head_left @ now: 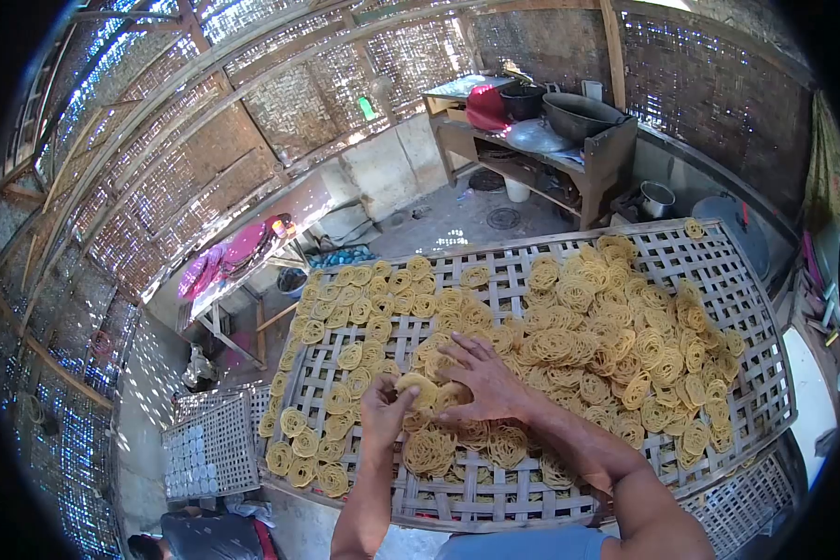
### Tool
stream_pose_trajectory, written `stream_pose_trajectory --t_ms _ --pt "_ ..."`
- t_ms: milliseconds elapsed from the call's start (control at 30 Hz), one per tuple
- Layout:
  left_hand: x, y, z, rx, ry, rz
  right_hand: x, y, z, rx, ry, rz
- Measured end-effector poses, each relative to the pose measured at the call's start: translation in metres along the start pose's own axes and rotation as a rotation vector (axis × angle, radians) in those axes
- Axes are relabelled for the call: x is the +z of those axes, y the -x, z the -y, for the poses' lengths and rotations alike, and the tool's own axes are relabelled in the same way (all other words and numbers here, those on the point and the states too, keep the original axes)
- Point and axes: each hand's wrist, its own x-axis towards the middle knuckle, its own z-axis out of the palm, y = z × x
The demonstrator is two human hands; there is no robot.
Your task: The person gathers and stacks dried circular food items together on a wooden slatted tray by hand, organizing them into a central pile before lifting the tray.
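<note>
Dozens of yellow coiled discs (588, 345) are heaped and spread over a woven rack (754, 364). The left hand (383, 408) has one pale disc (415, 385) pinched at its edge between thumb and fingers, maybe a couple stacked, hard to say this small. The right hand (483, 383) is splayed over the coils just beside it, with no clear grip. I'd guess they're light, stiff and pretty brittle, so take the rim gently, and don't squeeze those thin strands.
</note>
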Motion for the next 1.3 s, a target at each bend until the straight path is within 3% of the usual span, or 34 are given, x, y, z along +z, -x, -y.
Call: stream_pose_trajectory --t_ms 33,233,300,333,400,433,533,567,667,700,800,833,933,1033,1133,1300 --pt "0.000 -0.002 0.000 -0.022 0.205 -0.025 0.005 -0.001 -0.001 -0.012 -0.052 -0.025" --pt "0.006 -0.006 -0.001 -0.076 0.541 -0.099 0.014 -0.004 -0.003 -0.063 -0.207 -0.122" --pt "0.001 -0.004 -0.008 -0.063 0.465 -0.068 0.012 -0.005 -0.005 -0.067 -0.158 -0.179" --pt "-0.001 -0.003 -0.011 -0.057 0.427 -0.053 0.009 -0.004 -0.003 0.042 -0.245 -0.170" --pt "-0.002 -0.004 -0.005 -0.068 0.109 0.011 0.003 -0.002 0.007 0.255 -0.424 -0.138" --pt "-0.004 -0.005 -0.004 -0.072 -0.051 0.035 0.004 -0.003 0.009 0.251 -0.405 -0.195" --pt "-0.012 -0.009 -0.005 0.347 -0.573 -0.143 0.008 -0.003 0.008 0.224 -0.326 -0.330" --pt "-0.027 -0.015 -0.001 0.382 -0.683 -0.184 0.010 -0.002 0.006 0.215 -0.277 -0.355" --pt "-0.059 -0.023 0.003 0.245 -0.981 -0.435 0.011 -0.002 -0.001 0.186 -0.205 -0.332" --pt "-0.063 -0.022 -0.015 0.033 -0.981 -0.324 0.013 -0.001 -0.001 0.178 -0.196 -0.304" --pt "-0.064 -0.018 0.010 0.015 -1.343 -0.147 0.013 -0.001 0.003 0.170 -0.137 -0.261" --pt "-0.073 -0.022 0.035 0.145 -1.354 -0.152 0.013 -0.002 0.003 0.165 -0.130 -0.256" --pt "-0.062 -0.031 0.053 0.213 -1.420 -0.033 0.012 0.001 0.002 0.165 -0.112 -0.248" --pt "-0.044 -0.030 0.047 0.142 -1.311 -0.128 0.013 0.000 0.001 0.165 -0.104 -0.246" --pt "-0.036 -0.037 0.047 0.227 -1.300 -0.255 0.015 0.000 0.002 0.164 -0.087 -0.234" --pt "-0.031 -0.037 0.040 0.296 -1.190 -0.227 0.015 0.002 0.002 0.163 -0.094 -0.233"
